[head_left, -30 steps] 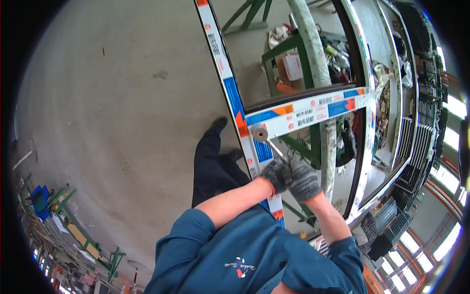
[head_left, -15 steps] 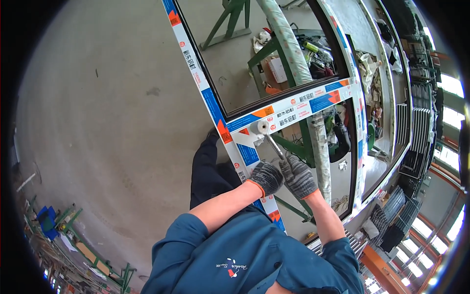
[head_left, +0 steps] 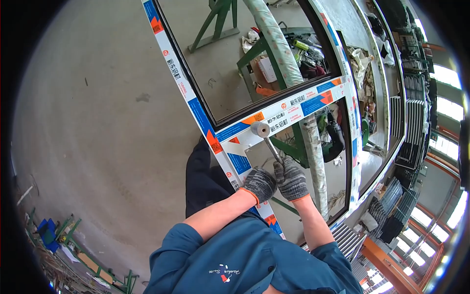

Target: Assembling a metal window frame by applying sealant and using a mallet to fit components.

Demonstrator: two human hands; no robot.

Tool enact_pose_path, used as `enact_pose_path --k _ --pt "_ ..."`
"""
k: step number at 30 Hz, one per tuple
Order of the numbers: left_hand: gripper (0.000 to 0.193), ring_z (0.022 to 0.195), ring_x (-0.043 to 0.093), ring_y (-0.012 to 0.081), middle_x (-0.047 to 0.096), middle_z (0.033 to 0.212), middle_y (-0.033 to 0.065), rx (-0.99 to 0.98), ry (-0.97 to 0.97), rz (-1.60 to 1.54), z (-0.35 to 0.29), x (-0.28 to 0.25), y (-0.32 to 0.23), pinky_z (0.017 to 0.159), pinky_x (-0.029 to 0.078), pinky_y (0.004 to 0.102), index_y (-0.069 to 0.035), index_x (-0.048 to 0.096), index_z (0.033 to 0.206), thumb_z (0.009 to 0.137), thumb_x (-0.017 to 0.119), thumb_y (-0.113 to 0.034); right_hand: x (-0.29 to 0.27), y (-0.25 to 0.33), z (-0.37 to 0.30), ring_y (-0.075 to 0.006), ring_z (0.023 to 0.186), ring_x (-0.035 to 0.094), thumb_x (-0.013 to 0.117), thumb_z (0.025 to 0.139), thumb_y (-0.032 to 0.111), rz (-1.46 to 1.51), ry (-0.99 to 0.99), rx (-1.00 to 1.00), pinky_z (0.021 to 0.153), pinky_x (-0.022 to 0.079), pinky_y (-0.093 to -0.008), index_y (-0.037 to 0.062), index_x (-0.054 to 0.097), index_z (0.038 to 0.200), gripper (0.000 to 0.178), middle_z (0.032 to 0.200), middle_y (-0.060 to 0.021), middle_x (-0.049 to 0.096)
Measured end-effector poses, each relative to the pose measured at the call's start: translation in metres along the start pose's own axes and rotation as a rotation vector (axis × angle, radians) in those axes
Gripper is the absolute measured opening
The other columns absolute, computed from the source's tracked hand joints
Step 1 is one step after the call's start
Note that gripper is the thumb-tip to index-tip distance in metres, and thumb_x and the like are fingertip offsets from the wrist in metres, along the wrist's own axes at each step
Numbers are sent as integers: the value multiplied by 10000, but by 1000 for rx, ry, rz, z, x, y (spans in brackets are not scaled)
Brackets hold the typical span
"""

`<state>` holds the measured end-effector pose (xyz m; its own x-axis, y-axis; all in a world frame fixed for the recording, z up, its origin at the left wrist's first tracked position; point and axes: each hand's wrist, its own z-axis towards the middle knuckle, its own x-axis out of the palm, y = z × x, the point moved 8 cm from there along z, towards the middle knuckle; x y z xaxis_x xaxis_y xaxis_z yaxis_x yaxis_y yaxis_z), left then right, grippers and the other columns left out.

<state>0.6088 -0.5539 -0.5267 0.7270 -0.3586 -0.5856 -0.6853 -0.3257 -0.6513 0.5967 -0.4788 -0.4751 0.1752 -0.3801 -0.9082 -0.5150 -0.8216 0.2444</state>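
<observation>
My right hand (head_left: 292, 179), in a dark grey knit glove, is wrapped round the metal handle of a mallet (head_left: 261, 129). Its pale round head is over the crossbar, close to the corner joint. Beside it my left hand (head_left: 260, 184), gloved alike, is closed at the near side bar; whatever its fingers hold is hidden. Both hands work above a large window frame (head_left: 179, 76) with white, blue and orange protective film and a black inner edge. A plain white strip of film or bare profile shows at the joint under the mallet.
Green stands (head_left: 215, 24) and a wrapped pale green rail (head_left: 275, 34) are beneath the frame. A bin of tools and scraps (head_left: 308, 56) sits beyond the crossbar. More frames (head_left: 384, 88) lean at the right. Green racks (head_left: 88, 255) stand at the lower left.
The view has shifted, so the frame appears farther left. The mallet head stays over the crossbar, slightly farther from the corner joint. Both hands keep their closed pose.
</observation>
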Motion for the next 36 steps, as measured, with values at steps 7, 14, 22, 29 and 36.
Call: enact_pose_path --k 7,14,22,29,36 --pt "238 787 697 282 720 838 114 33 -143 11 2 -13 -2 648 512 437 -97 754 823 815 546 -212 7 -11 -10 -416 640 605 528 946 393 113 -44 69 560 466 -512 71 550 861 334 689 -213 609" --pt "219 774 682 279 704 796 121 195 -476 4 -8 -24 -5 633 492 479 -150 728 754 809 566 -287 1 -16 -24 -437 825 603 574 917 375 365 -80 228 680 477 -508 46 589 950 331 833 -243 627" --pt "292 904 660 284 680 933 126 349 -115 276 -7 -34 -17 775 482 461 -102 688 884 846 566 -364 -30 -104 -83 -412 884 619 628 863 276 535 -402 613 751 490 -479 29 614 1029 298 921 -233 639" --pt "687 1272 433 380 490 1338 202 315 -828 497 32 -177 2 1061 324 520 -77 456 1368 789 680 -371 -15 -188 -132 -400 961 612 607 841 224 316 -518 842 846 484 -472 33 622 1065 294 1011 -223 645" --pt "871 1291 415 403 427 1406 240 42 -697 437 69 -185 41 1094 298 507 -65 355 1453 731 721 -386 -6 -249 -72 -388 883 645 580 835 214 271 -304 793 765 512 -474 48 629 994 236 970 -202 659"
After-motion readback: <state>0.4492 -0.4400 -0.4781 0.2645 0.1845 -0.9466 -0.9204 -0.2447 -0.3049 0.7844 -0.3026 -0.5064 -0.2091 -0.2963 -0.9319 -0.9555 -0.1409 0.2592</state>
